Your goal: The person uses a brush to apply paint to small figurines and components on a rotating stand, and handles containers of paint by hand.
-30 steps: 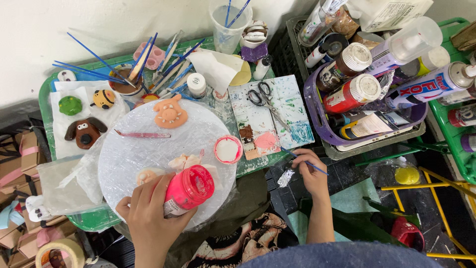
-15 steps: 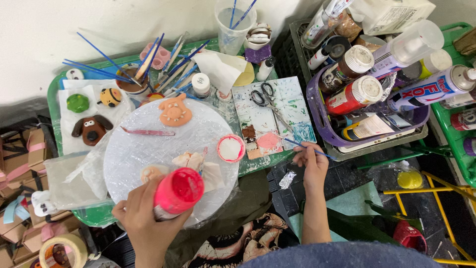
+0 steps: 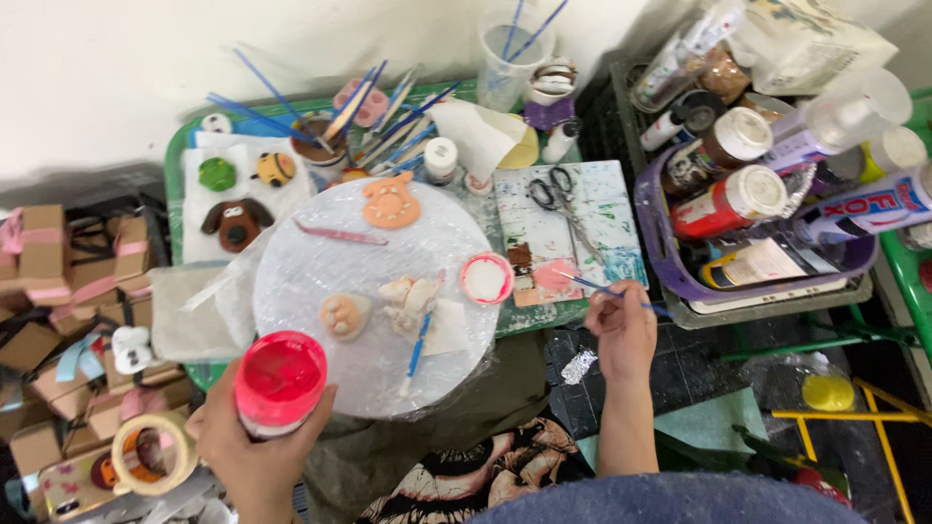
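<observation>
Left hand (image 3: 254,448) fingers wrap the pink paint jar (image 3: 280,382) (now upright); right hand (image 3: 621,330) fingers pinch a thin brush (image 3: 594,286), since moved onto the pink palette blob (image 3: 555,277).

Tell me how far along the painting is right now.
Done: the brown dog, green piece and bee-like piece on the white cloth look coloured. In hand: the left hand holds an open pink paint jar; the right hand touches a thin brush to pink paint on the tile palette. Left: the pale paw piece and white figure on the round board look unfinished.
</observation>
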